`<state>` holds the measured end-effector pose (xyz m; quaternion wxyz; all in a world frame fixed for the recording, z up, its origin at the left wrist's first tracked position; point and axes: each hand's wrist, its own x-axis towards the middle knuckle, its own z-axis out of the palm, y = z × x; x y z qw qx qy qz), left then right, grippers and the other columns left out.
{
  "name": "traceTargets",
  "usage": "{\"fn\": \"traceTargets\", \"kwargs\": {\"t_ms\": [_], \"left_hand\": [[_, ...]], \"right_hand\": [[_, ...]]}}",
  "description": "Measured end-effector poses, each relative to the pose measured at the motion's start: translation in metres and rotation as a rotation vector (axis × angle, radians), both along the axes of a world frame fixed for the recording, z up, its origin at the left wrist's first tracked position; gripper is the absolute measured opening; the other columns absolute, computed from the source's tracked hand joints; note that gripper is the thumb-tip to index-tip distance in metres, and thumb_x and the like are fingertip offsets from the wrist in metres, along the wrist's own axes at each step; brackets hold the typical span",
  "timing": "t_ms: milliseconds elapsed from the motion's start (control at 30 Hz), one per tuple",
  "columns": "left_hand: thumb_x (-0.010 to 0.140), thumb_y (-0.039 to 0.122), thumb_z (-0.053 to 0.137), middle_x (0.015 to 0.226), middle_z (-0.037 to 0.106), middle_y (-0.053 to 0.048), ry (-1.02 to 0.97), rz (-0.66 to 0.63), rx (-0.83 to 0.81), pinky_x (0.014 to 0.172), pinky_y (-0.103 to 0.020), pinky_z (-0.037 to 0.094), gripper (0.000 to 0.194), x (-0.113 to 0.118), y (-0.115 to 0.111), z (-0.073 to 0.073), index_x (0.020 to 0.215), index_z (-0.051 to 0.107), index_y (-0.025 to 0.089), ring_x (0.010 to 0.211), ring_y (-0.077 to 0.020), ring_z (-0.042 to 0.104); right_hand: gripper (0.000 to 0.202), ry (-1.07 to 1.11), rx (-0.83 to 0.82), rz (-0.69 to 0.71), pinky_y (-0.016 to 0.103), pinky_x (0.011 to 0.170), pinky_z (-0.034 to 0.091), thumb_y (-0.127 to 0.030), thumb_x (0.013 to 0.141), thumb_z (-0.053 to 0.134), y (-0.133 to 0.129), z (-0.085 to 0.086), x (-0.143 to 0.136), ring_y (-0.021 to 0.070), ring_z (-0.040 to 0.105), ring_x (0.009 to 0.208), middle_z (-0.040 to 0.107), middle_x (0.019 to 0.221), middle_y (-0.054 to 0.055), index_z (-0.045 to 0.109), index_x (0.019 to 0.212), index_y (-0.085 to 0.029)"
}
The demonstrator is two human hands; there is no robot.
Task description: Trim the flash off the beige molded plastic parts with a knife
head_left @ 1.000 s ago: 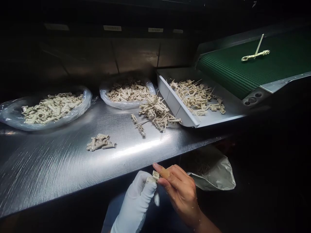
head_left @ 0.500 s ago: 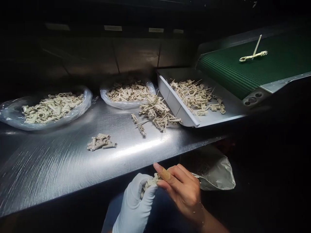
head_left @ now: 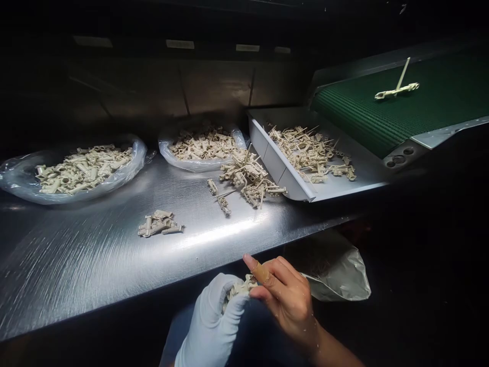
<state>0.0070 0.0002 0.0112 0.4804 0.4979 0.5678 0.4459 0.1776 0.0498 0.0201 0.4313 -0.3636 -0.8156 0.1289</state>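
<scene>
Beige part pile [head_left: 250, 178] between metal table's [head_left: 114, 265] near edge and bags [head_left: 198, 165].

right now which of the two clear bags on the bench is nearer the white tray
The right-hand bag, close beside the tray; the left-hand bag lies farther left.
</scene>
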Motion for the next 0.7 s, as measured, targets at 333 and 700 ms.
{"fn": "traceTargets", "kwargs": {"t_ms": [333, 700], "left_hand": [[0.091, 0.070, 0.063, 0.059, 0.053, 0.003, -0.433, -0.139, -0.359, 0.054, -0.027, 0.042, 0.053, 0.001, 0.008, -0.004, 0.068, 0.055, 0.023, 0.055, -0.0139, 0.046], [0.095, 0.063, 0.058, 0.036, 0.022, 0.014, -0.838, -0.590, -0.635, 0.033, -0.020, 0.023, 0.050, -0.008, 0.013, -0.009, 0.067, 0.039, 0.027, 0.030, -0.0081, 0.019]], "right_hand": [[0.038, 0.075, -0.081, 0.066, 0.028, 0.057, 0.045, -0.034, 0.110, 0.053, -0.002, -0.002, -0.001, 0.0150, 0.054, 0.064, 0.061, 0.071, 0.000, 0.063, 0.145, -0.024], [0.039, 0.098, -0.111, 0.076, 0.027, 0.058, 0.046, -0.042, 0.108, 0.054, 0.000, 0.000, -0.001, 0.0146, 0.055, 0.066, 0.061, 0.072, 0.000, 0.064, 0.143, -0.027]]}}
